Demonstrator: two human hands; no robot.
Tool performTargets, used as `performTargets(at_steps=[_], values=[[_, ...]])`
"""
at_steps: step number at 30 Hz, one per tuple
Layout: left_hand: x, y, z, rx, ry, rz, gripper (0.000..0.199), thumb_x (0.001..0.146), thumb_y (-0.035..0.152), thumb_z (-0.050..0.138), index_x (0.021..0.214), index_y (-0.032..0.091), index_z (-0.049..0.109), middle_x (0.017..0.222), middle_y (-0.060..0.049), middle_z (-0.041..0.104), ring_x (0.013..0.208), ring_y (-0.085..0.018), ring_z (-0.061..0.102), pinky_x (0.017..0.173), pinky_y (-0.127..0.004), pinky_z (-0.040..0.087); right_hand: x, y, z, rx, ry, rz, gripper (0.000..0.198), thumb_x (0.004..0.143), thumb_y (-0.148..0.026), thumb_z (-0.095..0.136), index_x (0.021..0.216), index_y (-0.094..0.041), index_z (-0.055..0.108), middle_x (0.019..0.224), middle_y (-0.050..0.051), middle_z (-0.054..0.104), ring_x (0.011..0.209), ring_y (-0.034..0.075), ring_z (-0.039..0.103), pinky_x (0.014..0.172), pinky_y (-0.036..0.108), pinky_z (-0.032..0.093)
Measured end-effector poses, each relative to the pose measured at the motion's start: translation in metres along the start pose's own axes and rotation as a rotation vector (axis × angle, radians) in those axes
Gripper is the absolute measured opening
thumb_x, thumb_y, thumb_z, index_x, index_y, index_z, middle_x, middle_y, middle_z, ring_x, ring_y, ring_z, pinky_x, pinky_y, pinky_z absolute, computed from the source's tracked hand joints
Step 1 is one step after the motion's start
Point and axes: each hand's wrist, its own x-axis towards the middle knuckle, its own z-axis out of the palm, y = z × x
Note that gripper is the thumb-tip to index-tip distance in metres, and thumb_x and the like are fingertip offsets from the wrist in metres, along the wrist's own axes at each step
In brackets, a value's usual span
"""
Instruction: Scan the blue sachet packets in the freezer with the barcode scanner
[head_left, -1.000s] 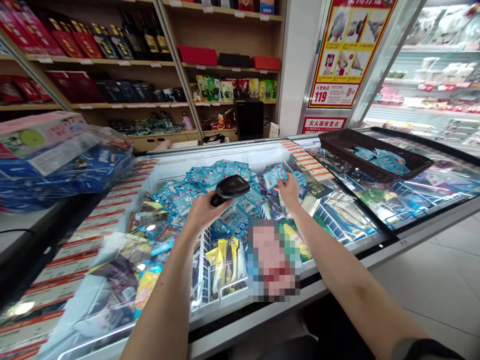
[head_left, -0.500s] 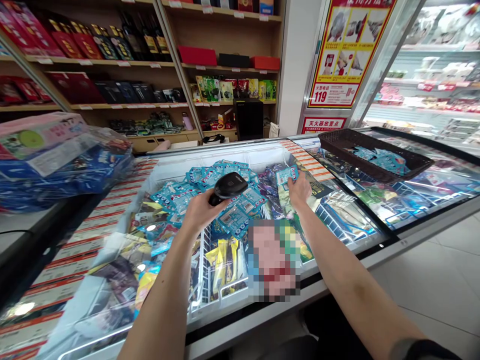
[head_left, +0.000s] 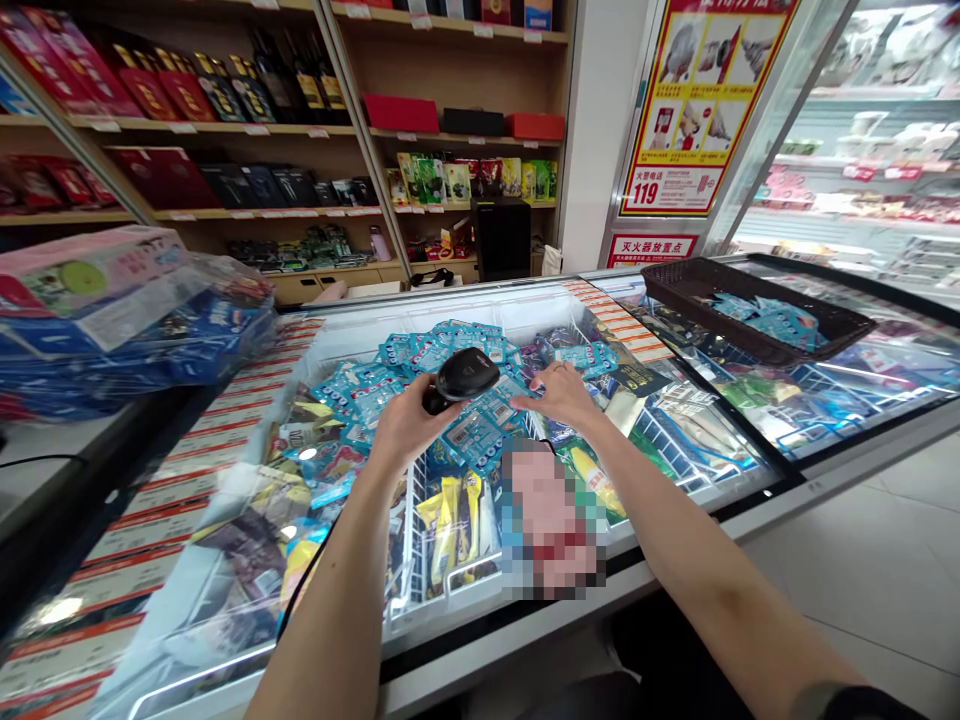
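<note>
My left hand (head_left: 409, 425) is wrapped round the handle of a black barcode scanner (head_left: 468, 374), whose head points forward and right over the freezer's glass top. Below it spreads a heap of small blue packets (head_left: 480, 425) with white barcode labels. To the right, my right hand (head_left: 559, 395) reaches over the heap's right edge with fingers apart and holds nothing. Just beyond its fingers a blue packet (head_left: 576, 356) lies on the glass, apart from the heap. A blurred pinkish object (head_left: 547, 520) rests near the freezer's front edge.
Under the glass are wire baskets of ice creams, including yellow wrappers (head_left: 450, 525). At right on the freezer stands a dark woven basket (head_left: 757, 310) holding blue packets. Plastic-wrapped boxes (head_left: 120, 310) stand at left. Price strips (head_left: 217, 470) run along the glass. Shelves of goods are behind.
My right hand has let go of a blue packet at the right and moved left toward the heap, its fingers now spread. My left hand keeps the scanner in nearly the same place.
</note>
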Motion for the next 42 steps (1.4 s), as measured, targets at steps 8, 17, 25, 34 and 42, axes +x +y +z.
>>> performTargets(at_steps=[8, 17, 25, 34, 42], values=[[0.003, -0.008, 0.003, -0.003, -0.021, -0.016, 0.056, 0.073, 0.064, 0.056, 0.105, 0.020, 0.066, 0.082, -0.006, 0.070, 0.073, -0.023, 0.062, 0.056, -0.026, 0.036, 0.003, 0.007, 0.006, 0.213, -0.113, 0.187, 0.048, 0.064, -0.061, 0.072, 0.085, -0.021, 0.059, 0.097, 0.008, 0.062, 0.096, 0.028, 0.057, 0.080, 0.037, 0.044], [0.001, -0.006, 0.002, -0.009, -0.046, -0.013, 0.051, 0.073, 0.062, 0.055, 0.099, 0.020, 0.066, 0.074, -0.005, 0.069, 0.066, -0.021, 0.061, 0.053, -0.025, 0.034, 0.010, 0.018, 0.009, 0.477, 0.048, 0.352, 0.037, 0.067, -0.047, 0.071, 0.088, -0.021, 0.054, 0.086, 0.003, 0.060, 0.078, 0.021, 0.060, 0.067, 0.033, 0.047], [0.001, -0.007, 0.001, -0.079, -0.055, -0.043, 0.052, 0.072, 0.063, 0.057, 0.094, 0.018, 0.068, 0.069, -0.005, 0.067, 0.062, -0.020, 0.060, 0.051, -0.025, 0.035, 0.014, 0.018, 0.015, 0.831, 0.126, 0.449, 0.040, 0.069, -0.045, 0.068, 0.095, -0.022, 0.050, 0.072, -0.001, 0.055, 0.058, 0.022, 0.065, 0.052, 0.034, 0.051], [0.000, -0.003, 0.000, -0.167, -0.063, -0.057, 0.052, 0.071, 0.063, 0.059, 0.092, 0.016, 0.069, 0.065, -0.005, 0.066, 0.058, -0.019, 0.058, 0.049, -0.025, 0.035, 0.009, 0.012, 0.012, 0.913, 0.127, 0.291, 0.043, 0.076, -0.042, 0.063, 0.111, -0.021, 0.053, 0.085, 0.006, 0.065, 0.067, 0.026, 0.070, 0.062, 0.041, 0.057], [0.000, 0.001, 0.000, -0.131, -0.075, -0.032, 0.055, 0.072, 0.063, 0.059, 0.095, 0.015, 0.069, 0.063, -0.005, 0.065, 0.061, -0.020, 0.059, 0.050, -0.025, 0.035, 0.010, 0.012, 0.018, 0.870, 0.094, 0.306, 0.029, 0.077, -0.038, 0.062, 0.097, -0.022, 0.050, 0.083, 0.004, 0.063, 0.070, 0.025, 0.071, 0.060, 0.037, 0.057]])
